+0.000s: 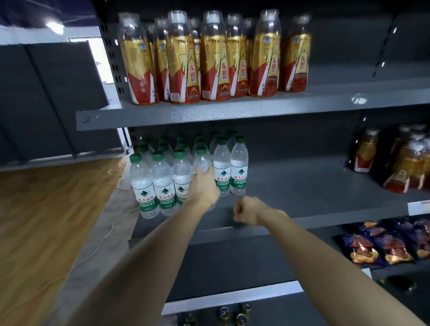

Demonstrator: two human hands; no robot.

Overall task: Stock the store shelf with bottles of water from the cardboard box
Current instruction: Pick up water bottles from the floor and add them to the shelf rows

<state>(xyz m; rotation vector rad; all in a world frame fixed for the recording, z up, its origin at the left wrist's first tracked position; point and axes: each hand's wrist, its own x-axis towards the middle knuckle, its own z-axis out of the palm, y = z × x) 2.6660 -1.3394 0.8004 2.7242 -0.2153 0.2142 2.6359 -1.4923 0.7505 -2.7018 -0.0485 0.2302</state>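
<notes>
You are facing a dark grey store shelf (308,183), both bare arms stretched toward its middle tier. Your left hand (205,185) is wrapped around a clear water bottle (203,163) with a green cap, setting it into the front row of a cluster of matching bottles (160,180) at the left end of that tier; the held bottle stands upright, touching its neighbours on either side. Your right hand (247,210) is curled into a loose fist holding nothing, hovering just above the shelf's front edge. This looks like the placing step: the bottle seems nearly seated, so the next move likely calls for letting go and drawing back for another. The cardboard box is out of view, so you would have to turn to find it. Much bare shelf lies to the right of the cluster. The water labels are white and green with a mountain mark and read 农夫山泉, with 饮用纯净水 beneath. On the tier above stand gold-and-red drink bottles (214,57) marked 东鹏特饮. Similar gold-and-red bottles (411,159) sit at the far right, and dark snack packets (385,241) lie lower down, their print unreadable.
</notes>
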